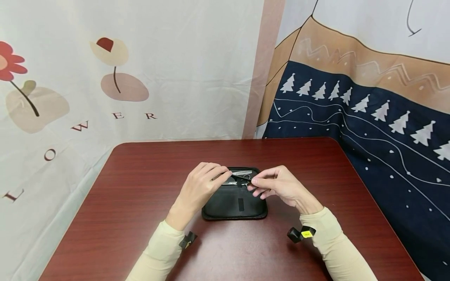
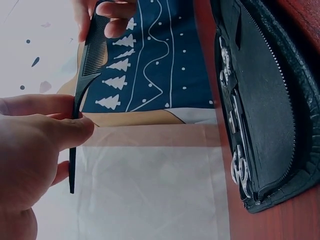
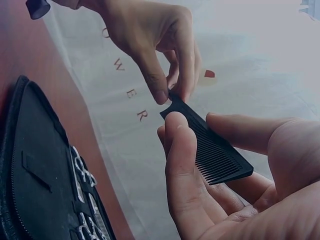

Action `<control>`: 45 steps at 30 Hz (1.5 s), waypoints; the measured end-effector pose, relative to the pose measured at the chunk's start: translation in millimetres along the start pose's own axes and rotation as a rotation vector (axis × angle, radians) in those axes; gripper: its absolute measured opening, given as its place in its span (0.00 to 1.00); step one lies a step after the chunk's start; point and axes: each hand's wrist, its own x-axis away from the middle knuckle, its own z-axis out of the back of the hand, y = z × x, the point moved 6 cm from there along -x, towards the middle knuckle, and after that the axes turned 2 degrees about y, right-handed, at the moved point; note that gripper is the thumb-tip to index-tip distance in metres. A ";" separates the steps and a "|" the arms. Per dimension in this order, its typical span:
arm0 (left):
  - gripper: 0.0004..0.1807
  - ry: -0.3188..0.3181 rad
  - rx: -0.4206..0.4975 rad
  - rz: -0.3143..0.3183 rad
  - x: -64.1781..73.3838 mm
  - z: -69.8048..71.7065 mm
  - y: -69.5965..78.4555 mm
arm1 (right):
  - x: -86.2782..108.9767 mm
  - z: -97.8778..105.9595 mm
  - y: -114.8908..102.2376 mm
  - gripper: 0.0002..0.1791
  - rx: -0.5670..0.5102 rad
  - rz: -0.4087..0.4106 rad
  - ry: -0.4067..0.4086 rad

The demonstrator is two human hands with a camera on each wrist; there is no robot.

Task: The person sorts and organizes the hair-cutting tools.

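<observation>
Left hand [image 1: 202, 185] pinches the narrow handle of a black comb [image 2: 93, 55] between thumb and fingers; right hand [image 1: 279, 185] grips the toothed end of the same comb, thumb on one side and fingers on the other. Both hands are therefore occupied, each closed narrowly on the one article. Comb is located in the air above the far half of a black case [image 1: 225, 203], apart from it, as the left wrist view confirms. Case lies unfolded on the red-brown counter [image 1: 140, 175], its zip [image 2: 281, 75] undone, with a small dark strap [image 1: 240, 204] visible on the bare near panel. Metal scissors, at least two pairs [image 3: 77, 182], are seated in a row along the case's far half; their exact fastening is too small to verify. Progress, as judged from present positions: case is undone and comb is out of it, held at both ends. Outstanding: comb is neither stowed nor set down, scissors sit in their row untouched by either hand, and case is not zipped up. Whether the comb is being examined, taken out or put back cannot be determined from these views, so the work is assessed as unfinished.
</observation>
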 end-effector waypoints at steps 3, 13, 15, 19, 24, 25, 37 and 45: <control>0.09 0.007 -0.006 -0.004 -0.7 0.7 0.2 | -0.2 -0.3 0.3 0.19 0.001 -0.001 -0.007; 0.10 0.015 -0.031 -0.003 -2.3 1.8 0.2 | -0.6 -0.2 0.7 0.20 0.010 0.007 -0.019; 0.10 0.020 -0.035 -0.005 -2.1 1.7 0.2 | -0.5 -0.1 1.3 0.19 0.009 0.006 -0.020; 0.10 0.015 -0.033 0.000 -0.8 1.2 -0.8 | -0.8 -0.2 2.5 0.19 0.010 0.009 -0.026; 0.12 0.002 -0.029 0.009 0.9 0.7 -2.0 | -1.6 -1.3 3.0 0.22 0.038 0.032 -0.043; 0.12 0.003 -0.030 0.008 0.8 0.7 -2.1 | -1.7 -1.5 2.9 0.22 0.047 0.038 -0.045; 0.12 0.011 -0.020 0.015 3.4 -1.3 -4.6 | -2.0 -1.6 1.4 0.32 0.185 0.113 -0.003; 0.17 -0.021 0.005 0.044 6.9 -2.5 -9.9 | 0.6 -2.2 -3.0 0.35 0.201 0.174 0.012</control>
